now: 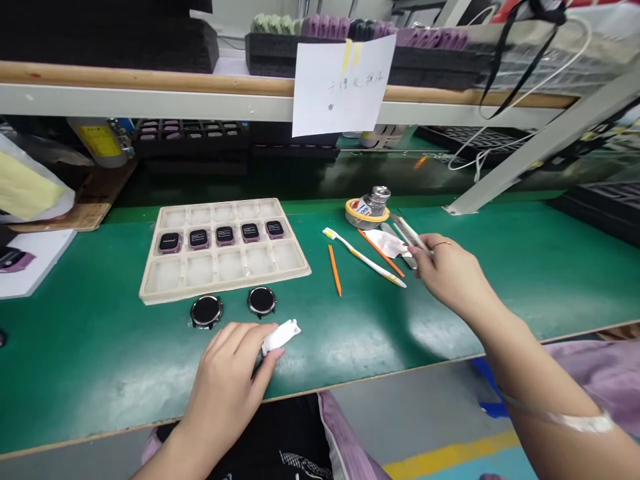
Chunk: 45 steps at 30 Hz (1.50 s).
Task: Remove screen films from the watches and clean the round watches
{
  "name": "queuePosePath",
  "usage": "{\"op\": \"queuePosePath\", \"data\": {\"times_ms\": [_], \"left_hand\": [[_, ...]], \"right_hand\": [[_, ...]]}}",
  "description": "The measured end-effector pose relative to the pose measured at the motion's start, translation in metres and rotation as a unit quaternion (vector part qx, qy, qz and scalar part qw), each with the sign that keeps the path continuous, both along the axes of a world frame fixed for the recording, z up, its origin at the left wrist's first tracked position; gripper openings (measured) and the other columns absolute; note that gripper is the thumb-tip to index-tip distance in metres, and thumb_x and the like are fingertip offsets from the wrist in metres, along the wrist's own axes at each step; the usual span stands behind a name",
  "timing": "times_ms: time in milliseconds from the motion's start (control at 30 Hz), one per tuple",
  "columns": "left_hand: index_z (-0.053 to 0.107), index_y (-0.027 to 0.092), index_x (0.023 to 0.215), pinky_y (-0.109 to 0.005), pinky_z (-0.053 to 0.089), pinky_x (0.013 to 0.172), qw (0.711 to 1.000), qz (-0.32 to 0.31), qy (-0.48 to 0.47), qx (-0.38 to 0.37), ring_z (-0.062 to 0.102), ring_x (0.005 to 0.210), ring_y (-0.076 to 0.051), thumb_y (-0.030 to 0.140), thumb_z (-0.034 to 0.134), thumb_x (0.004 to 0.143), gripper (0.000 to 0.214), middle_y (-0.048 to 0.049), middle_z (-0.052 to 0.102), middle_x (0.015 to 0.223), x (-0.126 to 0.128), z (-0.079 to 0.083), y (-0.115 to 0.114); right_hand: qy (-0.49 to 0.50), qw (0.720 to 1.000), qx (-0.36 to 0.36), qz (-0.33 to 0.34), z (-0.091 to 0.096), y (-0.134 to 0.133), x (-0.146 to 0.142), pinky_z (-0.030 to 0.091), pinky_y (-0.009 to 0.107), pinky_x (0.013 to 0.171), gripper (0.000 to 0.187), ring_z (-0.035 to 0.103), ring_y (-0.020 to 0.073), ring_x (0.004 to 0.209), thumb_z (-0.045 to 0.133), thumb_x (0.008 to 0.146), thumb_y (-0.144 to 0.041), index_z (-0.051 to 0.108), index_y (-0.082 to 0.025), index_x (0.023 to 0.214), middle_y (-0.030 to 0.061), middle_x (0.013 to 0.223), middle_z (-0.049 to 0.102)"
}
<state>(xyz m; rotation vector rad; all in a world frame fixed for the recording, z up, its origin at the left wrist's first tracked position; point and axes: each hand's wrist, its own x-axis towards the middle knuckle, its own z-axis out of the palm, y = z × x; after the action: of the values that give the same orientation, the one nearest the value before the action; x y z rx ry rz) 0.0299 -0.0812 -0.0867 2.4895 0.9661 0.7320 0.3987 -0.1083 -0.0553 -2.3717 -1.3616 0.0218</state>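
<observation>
Green bench mat (100,347) covered the work surface and carried every loose item. Left hand (227,377) lay palm down near the front edge, with its fingertips closed on a small white part (281,335) that rested on the mat. Just beyond that part lay a round black disc (206,311) and a second black disc (261,301), side by side without touching, directly in front of a beige compartment tray (225,287). The tray's middle row held five purple-cased watch bodies (225,235), one per compartment. Right hand (447,270) was well apart from the left, out to the right, and its fingers were pinched on the near end of a slim metal tool (411,233). The tool pointed away towards a yellow tape roll (365,215), in whose centre a small metal bottle (379,198) stood upright. Between the tray and the right hand lay a white toothbrush (363,257), a short orange stick (335,270), a longer orange stick (380,252) and a white wipe (389,241). A white paper note (340,83) hung from the shelf edge above.
</observation>
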Motion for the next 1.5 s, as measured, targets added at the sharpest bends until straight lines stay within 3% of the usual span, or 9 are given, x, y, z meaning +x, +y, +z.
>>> {"op": "queuePosePath", "data": {"times_ms": [67, 167, 233, 367, 500, 633, 767, 1067, 1500], "left_hand": [[0.06, 0.023, 0.113, -0.036, 0.051, 0.079, 1.0, -0.002, -0.004, -0.018, 0.065, 0.091, -0.022, 0.026, 0.055, 0.098, 0.016, -0.0043, 0.071, 0.105, 0.005, 0.001, -0.001], [0.061, 0.022, 0.108, -0.036, 0.051, 0.075, 1.0, 0.002, 0.001, -0.03, 0.065, 0.087, -0.022, 0.026, 0.056, 0.098, 0.012, -0.0044, 0.072, 0.1, 0.014, 0.002, -0.003], [0.061, 0.021, 0.103, -0.035, 0.049, 0.073, 1.0, 0.005, 0.006, -0.026, 0.065, 0.084, -0.022, 0.027, 0.058, 0.097, 0.009, -0.0039, 0.071, 0.096, 0.02, 0.004, -0.003], [0.061, 0.021, 0.096, -0.033, 0.047, 0.068, 0.999, 0.015, 0.027, -0.024, 0.063, 0.077, -0.02, 0.027, 0.062, 0.094, 0.006, -0.001, 0.069, 0.087, 0.027, 0.005, -0.002], [0.06, 0.021, 0.094, -0.032, 0.044, 0.066, 0.999, 0.025, 0.031, -0.028, 0.062, 0.076, -0.019, 0.028, 0.062, 0.094, 0.007, 0.0001, 0.066, 0.083, 0.027, 0.005, -0.003], [0.06, 0.021, 0.093, -0.032, 0.042, 0.065, 0.999, 0.028, 0.03, -0.025, 0.061, 0.073, -0.019, 0.029, 0.063, 0.094, 0.008, 0.0004, 0.065, 0.08, 0.027, 0.004, -0.003], [0.06, 0.021, 0.093, -0.031, 0.042, 0.065, 0.999, 0.03, 0.022, -0.018, 0.061, 0.073, -0.019, 0.03, 0.061, 0.095, 0.01, 0.0003, 0.065, 0.08, 0.028, 0.002, -0.004], [0.06, 0.02, 0.092, -0.03, 0.043, 0.064, 0.999, 0.034, 0.028, 0.021, 0.062, 0.072, -0.018, 0.03, 0.056, 0.098, 0.013, -0.0002, 0.066, 0.08, 0.03, 0.001, -0.005], [0.061, 0.019, 0.09, -0.031, 0.046, 0.064, 0.999, 0.033, 0.018, -0.014, 0.065, 0.074, -0.019, 0.022, 0.06, 0.094, 0.005, 0.0008, 0.067, 0.081, 0.031, 0.004, -0.004]], "right_hand": [[0.026, 0.998, 0.023, 0.052, 0.004, -0.017, -0.027, 0.052, 0.037, 0.073, 0.026, 0.063, 0.0225, 0.079, 0.04, 0.099, -0.034, 0.062, -0.019, 0.097, 0.0104, 0.085, 0.065], [0.094, 0.98, 0.013, 0.177, 0.004, -0.045, -0.08, 0.052, 0.029, 0.057, 0.032, 0.061, 0.0179, 0.059, 0.036, 0.099, -0.04, 0.062, -0.024, 0.09, 0.0027, 0.068, 0.063], [0.127, 0.958, 0.054, 0.251, -0.002, -0.059, -0.112, 0.053, 0.026, 0.058, 0.028, 0.064, 0.0164, 0.062, 0.037, 0.101, -0.033, 0.062, -0.023, 0.096, 0.003, 0.073, 0.066], [0.075, 0.96, 0.092, 0.252, -0.016, -0.074, -0.143, 0.048, 0.021, 0.051, 0.024, 0.059, 0.0135, 0.054, 0.04, 0.104, -0.031, 0.061, -0.022, 0.096, 0.0014, 0.069, 0.066], [-0.087, 0.971, 0.102, 0.196, -0.022, -0.081, -0.145, 0.032, 0.021, 0.039, 0.041, 0.04, 0.0098, 0.037, 0.041, 0.104, -0.041, 0.052, -0.023, 0.07, -0.0053, 0.049, 0.048], [-0.184, 0.958, 0.098, 0.196, -0.016, -0.084, -0.146, 0.028, 0.024, 0.037, 0.047, 0.038, 0.0089, 0.033, 0.036, 0.106, -0.042, 0.048, -0.022, 0.065, -0.006, 0.048, 0.049], [-0.215, 0.951, 0.083, 0.204, -0.011, -0.086, -0.151, 0.027, 0.025, 0.037, 0.047, 0.044, 0.0089, 0.031, 0.034, 0.107, -0.04, 0.051, -0.021, 0.067, -0.006, 0.049, 0.053], [-0.307, 0.925, 0.06, 0.218, -0.015, -0.075, -0.165, 0.018, 0.028, 0.036, 0.053, 0.048, 0.0107, 0.027, 0.027, 0.108, -0.033, 0.051, -0.02, 0.063, -0.0056, 0.041, 0.043], [-0.298, 0.924, 0.024, 0.239, -0.018, -0.09, -0.16, 0.007, 0.028, 0.04, 0.056, 0.047, 0.0152, 0.021, 0.02, 0.108, -0.033, 0.052, -0.019, 0.064, -0.0056, 0.033, 0.039]]}}
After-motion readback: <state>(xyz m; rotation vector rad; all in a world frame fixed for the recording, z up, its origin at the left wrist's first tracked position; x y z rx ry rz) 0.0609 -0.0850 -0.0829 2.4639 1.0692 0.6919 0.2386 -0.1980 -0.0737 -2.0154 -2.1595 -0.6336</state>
